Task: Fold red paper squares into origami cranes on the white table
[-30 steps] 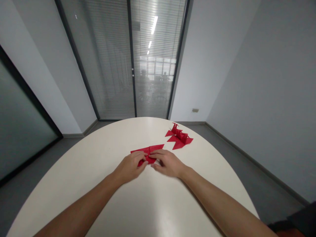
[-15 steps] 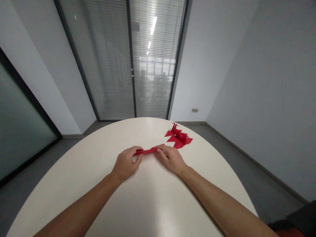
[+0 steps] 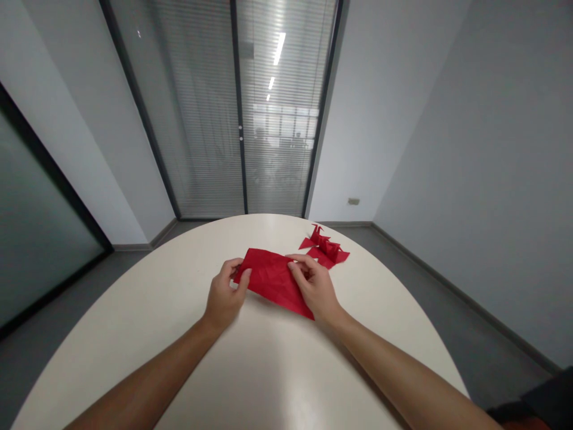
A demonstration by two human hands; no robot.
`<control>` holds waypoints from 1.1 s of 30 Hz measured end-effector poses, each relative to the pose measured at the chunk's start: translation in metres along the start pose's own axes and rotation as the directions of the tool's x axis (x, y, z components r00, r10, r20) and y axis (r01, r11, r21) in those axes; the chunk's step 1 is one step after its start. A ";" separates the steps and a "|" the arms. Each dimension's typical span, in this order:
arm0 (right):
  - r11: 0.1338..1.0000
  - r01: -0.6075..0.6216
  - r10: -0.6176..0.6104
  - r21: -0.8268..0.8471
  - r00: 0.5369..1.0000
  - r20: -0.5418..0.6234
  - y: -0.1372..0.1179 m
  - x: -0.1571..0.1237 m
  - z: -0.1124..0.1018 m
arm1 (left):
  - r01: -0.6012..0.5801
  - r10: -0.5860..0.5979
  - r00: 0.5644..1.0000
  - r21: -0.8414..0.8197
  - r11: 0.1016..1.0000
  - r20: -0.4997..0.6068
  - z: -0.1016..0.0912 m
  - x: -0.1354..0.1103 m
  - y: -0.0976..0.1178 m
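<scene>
A creased red paper sheet (image 3: 274, 279) is held up just above the round white table (image 3: 188, 280), its face tilted toward me. My left hand (image 3: 225, 295) pinches the sheet's left edge between thumb and fingers. My right hand (image 3: 314, 288) grips the sheet's right part, thumb on the front and fingers behind. The lower right corner of the sheet hangs below my right hand.
Folded red paper figures (image 3: 325, 249) lie in a small heap on the table behind my right hand. The table's curved edge runs close behind them. Beyond stand glass doors with blinds (image 3: 237, 113) and grey walls.
The paper was pressed flat on the table, then lifted as a narrow folded strip; now it is spread open into a wide sheet between both hands.
</scene>
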State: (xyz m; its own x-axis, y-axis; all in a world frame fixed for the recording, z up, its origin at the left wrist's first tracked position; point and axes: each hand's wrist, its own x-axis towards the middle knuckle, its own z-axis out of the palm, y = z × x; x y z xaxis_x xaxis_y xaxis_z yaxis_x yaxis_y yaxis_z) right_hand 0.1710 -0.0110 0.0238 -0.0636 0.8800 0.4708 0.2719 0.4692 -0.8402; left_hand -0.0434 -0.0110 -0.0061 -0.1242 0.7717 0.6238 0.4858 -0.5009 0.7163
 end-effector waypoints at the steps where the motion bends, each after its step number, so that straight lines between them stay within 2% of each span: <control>1: 0.998 -0.022 0.022 0.051 1.000 -0.010 0.000 0.001 0.000 | -0.002 0.002 1.000 -0.013 1.000 0.011 0.000 -0.001 0.001; 4: 0.985 -0.086 0.086 0.149 0.996 0.007 0.003 0.004 0.001 | 0.013 -0.011 0.998 -0.030 0.999 0.069 0.000 -0.002 0.003; 11: 0.963 -0.165 0.136 0.211 0.980 0.147 0.024 0.007 0.000 | 0.121 -0.110 0.977 -0.051 0.991 0.183 0.000 0.004 0.002; 15: 0.951 -0.259 0.223 0.167 0.952 0.209 0.032 0.006 -0.001 | 0.067 -0.051 0.975 -0.067 0.995 0.214 -0.001 0.005 0.000; 20: 0.945 -0.310 0.286 0.107 0.939 0.191 0.032 0.007 -0.002 | 0.031 -0.013 0.970 -0.069 0.997 0.241 0.000 0.004 -0.003; 29: 0.949 -0.260 0.228 0.177 0.957 0.180 0.043 0.009 0.002 | 0.061 -0.033 0.962 -0.095 0.994 0.271 -0.004 0.005 -0.006; 33: 0.942 -0.280 0.234 0.187 0.944 0.233 0.042 0.007 0.004 | -0.040 0.027 0.967 0.046 0.998 0.253 -0.005 0.005 0.001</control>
State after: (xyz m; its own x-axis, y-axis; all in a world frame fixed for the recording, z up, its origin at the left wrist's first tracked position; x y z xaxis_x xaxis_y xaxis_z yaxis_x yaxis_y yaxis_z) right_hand 0.1785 0.0154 -0.0088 -0.2200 0.9578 0.1851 0.0946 0.2098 -0.9732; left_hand -0.0476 -0.0096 -0.0011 0.1123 0.8319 0.5434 0.5296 -0.5128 0.6756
